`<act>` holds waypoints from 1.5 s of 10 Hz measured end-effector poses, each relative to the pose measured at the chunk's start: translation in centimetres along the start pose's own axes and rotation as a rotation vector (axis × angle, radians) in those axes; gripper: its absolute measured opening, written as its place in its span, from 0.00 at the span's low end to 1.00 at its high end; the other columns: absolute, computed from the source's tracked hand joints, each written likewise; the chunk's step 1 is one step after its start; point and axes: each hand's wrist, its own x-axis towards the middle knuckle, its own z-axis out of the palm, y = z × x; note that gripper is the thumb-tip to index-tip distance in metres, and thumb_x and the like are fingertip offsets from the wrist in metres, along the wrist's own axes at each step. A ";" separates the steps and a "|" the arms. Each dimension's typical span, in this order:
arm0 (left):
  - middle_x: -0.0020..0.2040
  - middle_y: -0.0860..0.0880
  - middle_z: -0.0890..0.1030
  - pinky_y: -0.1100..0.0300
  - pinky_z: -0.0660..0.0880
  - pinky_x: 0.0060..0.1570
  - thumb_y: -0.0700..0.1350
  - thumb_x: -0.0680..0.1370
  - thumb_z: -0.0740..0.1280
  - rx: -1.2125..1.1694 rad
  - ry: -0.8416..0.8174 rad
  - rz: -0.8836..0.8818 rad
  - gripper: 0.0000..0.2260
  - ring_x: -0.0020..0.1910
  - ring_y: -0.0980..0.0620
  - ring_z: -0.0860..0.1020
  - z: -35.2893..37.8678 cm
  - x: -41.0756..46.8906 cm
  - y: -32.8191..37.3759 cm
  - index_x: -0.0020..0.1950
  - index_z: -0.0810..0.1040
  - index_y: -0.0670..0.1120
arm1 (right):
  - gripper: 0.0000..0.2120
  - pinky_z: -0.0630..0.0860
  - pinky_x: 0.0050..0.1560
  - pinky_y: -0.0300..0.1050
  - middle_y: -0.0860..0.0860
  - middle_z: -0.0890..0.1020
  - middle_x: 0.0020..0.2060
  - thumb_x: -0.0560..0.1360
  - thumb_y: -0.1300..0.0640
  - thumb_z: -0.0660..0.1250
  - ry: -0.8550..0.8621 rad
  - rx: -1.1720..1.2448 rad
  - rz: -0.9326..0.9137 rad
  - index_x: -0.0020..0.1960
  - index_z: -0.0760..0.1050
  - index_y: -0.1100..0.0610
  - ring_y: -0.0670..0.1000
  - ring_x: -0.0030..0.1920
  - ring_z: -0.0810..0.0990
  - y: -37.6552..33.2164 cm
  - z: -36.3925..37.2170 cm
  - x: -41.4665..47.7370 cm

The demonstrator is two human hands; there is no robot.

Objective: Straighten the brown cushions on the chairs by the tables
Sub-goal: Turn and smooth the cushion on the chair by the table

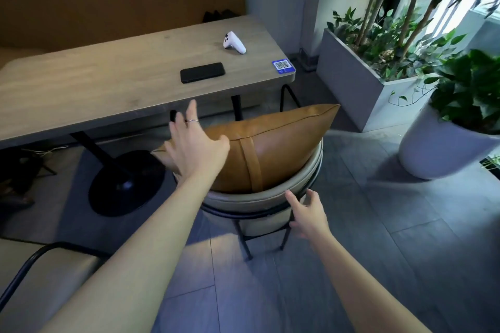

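A brown leather cushion (pixel 270 149) with a vertical strap stands on a round beige chair (pixel 251 201), leaning against its curved back, its right corner pointing up. My left hand (pixel 194 146), a ring on one finger, lies with spread fingers over the cushion's left end. My right hand (pixel 308 213) hovers open just behind the chair's back rim, holding nothing; whether it touches the rim is unclear.
A wooden table (pixel 94 84) stands beyond the chair with a black phone (pixel 202 72), a white controller (pixel 234 42) and a blue QR card (pixel 282 66). A brown bench (pixel 121 3) runs behind. Grey planter (pixel 359 84) and white pot (pixel 438 149) at right. Another beige chair (pixel 48 276) at lower left.
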 end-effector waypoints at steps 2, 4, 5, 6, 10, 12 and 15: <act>0.84 0.47 0.53 0.38 0.49 0.78 0.57 0.73 0.73 0.155 -0.267 0.291 0.44 0.82 0.44 0.48 5.8 -2.6 8.4 0.82 0.50 0.60 | 0.43 0.85 0.37 0.55 0.55 0.75 0.60 0.73 0.38 0.72 -0.131 0.178 0.155 0.79 0.51 0.43 0.60 0.46 0.86 -2.0 -3.3 1.9; 0.84 0.47 0.47 0.33 0.47 0.76 0.60 0.71 0.73 0.291 -0.438 0.267 0.48 0.82 0.40 0.44 11.0 -3.0 12.9 0.81 0.46 0.62 | 0.52 0.86 0.41 0.56 0.63 0.78 0.60 0.66 0.36 0.77 -0.339 0.222 0.296 0.79 0.50 0.47 0.58 0.44 0.86 -2.7 -1.6 4.0; 0.84 0.46 0.48 0.30 0.47 0.75 0.62 0.70 0.74 0.378 -0.462 0.214 0.48 0.82 0.38 0.44 12.9 -2.4 13.5 0.81 0.47 0.62 | 0.56 0.85 0.43 0.48 0.61 0.72 0.71 0.73 0.44 0.75 -0.341 0.250 0.302 0.81 0.35 0.53 0.57 0.50 0.84 -2.9 -0.4 5.1; 0.84 0.45 0.50 0.28 0.47 0.74 0.60 0.72 0.73 0.448 -0.421 0.216 0.44 0.82 0.37 0.45 14.1 -2.2 13.5 0.81 0.52 0.60 | 0.56 0.82 0.53 0.50 0.59 0.67 0.75 0.76 0.48 0.72 -0.364 0.277 0.316 0.79 0.28 0.55 0.61 0.64 0.78 -2.6 0.2 5.8; 0.83 0.46 0.54 0.29 0.48 0.74 0.62 0.78 0.67 0.484 -0.367 0.214 0.35 0.81 0.38 0.48 15.0 -1.8 12.7 0.81 0.52 0.62 | 0.60 0.82 0.54 0.61 0.55 0.78 0.63 0.52 0.31 0.75 -0.315 0.078 0.256 0.76 0.56 0.54 0.60 0.59 0.80 -3.4 -0.5 7.4; 0.83 0.45 0.54 0.29 0.48 0.73 0.61 0.80 0.65 0.521 -0.351 0.213 0.34 0.81 0.38 0.48 15.8 -1.7 13.1 0.81 0.52 0.62 | 0.59 0.76 0.64 0.56 0.54 0.72 0.72 0.62 0.46 0.76 -0.194 0.066 0.056 0.82 0.43 0.51 0.59 0.68 0.73 -6.3 -3.8 10.9; 0.83 0.45 0.54 0.29 0.48 0.73 0.61 0.80 0.65 0.525 -0.359 0.214 0.34 0.82 0.38 0.48 15.9 -1.6 13.4 0.82 0.52 0.61 | 0.61 0.82 0.55 0.58 0.57 0.73 0.69 0.63 0.49 0.77 -0.151 -0.032 0.064 0.82 0.40 0.54 0.60 0.63 0.76 -6.6 -3.6 11.4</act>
